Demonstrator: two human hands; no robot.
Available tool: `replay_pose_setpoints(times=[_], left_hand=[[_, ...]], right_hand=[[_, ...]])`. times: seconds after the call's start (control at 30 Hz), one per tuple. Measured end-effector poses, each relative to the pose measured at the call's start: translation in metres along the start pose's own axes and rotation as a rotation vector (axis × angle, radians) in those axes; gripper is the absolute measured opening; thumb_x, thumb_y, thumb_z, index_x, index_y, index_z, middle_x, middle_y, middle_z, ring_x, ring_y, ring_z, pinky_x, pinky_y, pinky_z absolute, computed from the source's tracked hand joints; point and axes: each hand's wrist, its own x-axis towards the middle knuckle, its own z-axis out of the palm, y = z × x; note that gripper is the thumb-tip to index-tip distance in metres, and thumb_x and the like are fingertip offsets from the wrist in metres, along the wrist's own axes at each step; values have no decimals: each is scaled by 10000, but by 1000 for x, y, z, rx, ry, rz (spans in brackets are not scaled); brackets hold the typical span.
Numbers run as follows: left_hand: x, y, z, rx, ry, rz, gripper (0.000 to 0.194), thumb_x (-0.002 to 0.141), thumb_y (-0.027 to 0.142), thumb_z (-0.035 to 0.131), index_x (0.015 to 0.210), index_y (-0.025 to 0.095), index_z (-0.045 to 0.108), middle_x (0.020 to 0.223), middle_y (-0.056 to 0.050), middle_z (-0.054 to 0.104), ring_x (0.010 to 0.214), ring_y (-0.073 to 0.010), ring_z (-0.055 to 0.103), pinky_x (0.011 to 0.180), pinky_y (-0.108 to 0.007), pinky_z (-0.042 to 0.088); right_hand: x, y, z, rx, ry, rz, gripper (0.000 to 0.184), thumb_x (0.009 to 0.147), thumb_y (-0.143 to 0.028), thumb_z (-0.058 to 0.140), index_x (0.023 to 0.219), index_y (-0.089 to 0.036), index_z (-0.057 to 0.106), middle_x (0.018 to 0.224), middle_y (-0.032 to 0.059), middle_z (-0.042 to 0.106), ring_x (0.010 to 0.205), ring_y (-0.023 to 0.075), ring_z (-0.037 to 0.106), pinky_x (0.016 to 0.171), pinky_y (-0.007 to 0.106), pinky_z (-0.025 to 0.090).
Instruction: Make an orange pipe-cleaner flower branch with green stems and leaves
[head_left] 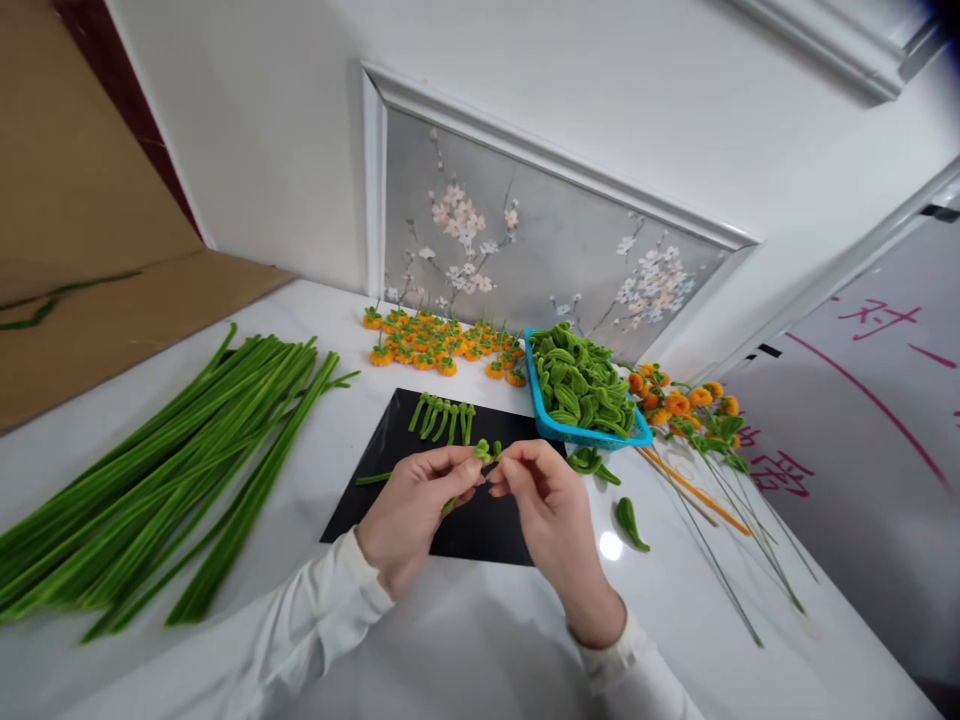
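Above a black board (491,535), my two hands meet with their fingers closed. My left hand (420,500) pinches a looped green pipe cleaner (482,450) between thumb and fingers. My right hand (546,505) pinches a short end of it just to the right; the exact grip is partly hidden by the fingertips. A row of several short bent green pipe cleaner pieces (442,418) lies on the board behind my hands. Another straight green piece (373,479) lies at the board's left side.
Long green pipe cleaners (202,460) lie in a bundle at left. Orange-and-green fuzzy flower pieces (427,338) line the wall. A blue basket (534,385) holds green leaf shapes; loose leaves (628,520) lie nearby. Wired orange flowers (679,403) lie at right.
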Motion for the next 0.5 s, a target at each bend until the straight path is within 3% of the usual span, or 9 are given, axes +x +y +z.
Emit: replay_pose_setpoints(times=[0.1,0.2,0.37,0.5], left_hand=[[-1,1,1,23,-33,18,138,701,252,695,606,153,677,623,19,555,616,-97,435,603,-229,363],[0,-2,-1,72,-87,57,121,726,257,677,677,152,709,675,-1,604,666,-115,475,654,-248,386],[1,-7,-3,117,-106,91,143,755,269,655,711,149,718,669,-7,616,681,-129,496,683,-271,399],[0,-7,-3,102,-97,97,138,756,269,654,733,153,726,676,-11,629,683,-137,512,688,-280,411]], right_hand=[[2,1,-2,274,-21,215,106,875,-292,551,868,-187,563,727,1,629,631,119,617,610,251,536],[2,2,-2,395,-49,278,132,824,-303,626,832,-179,580,701,-14,617,623,104,605,604,230,526],[2,0,0,421,-57,292,132,802,-283,645,799,-176,569,671,-26,598,584,93,580,584,223,508],[-1,-1,7,271,-7,180,101,823,-261,601,805,-184,538,690,-23,563,598,104,570,571,230,491]])
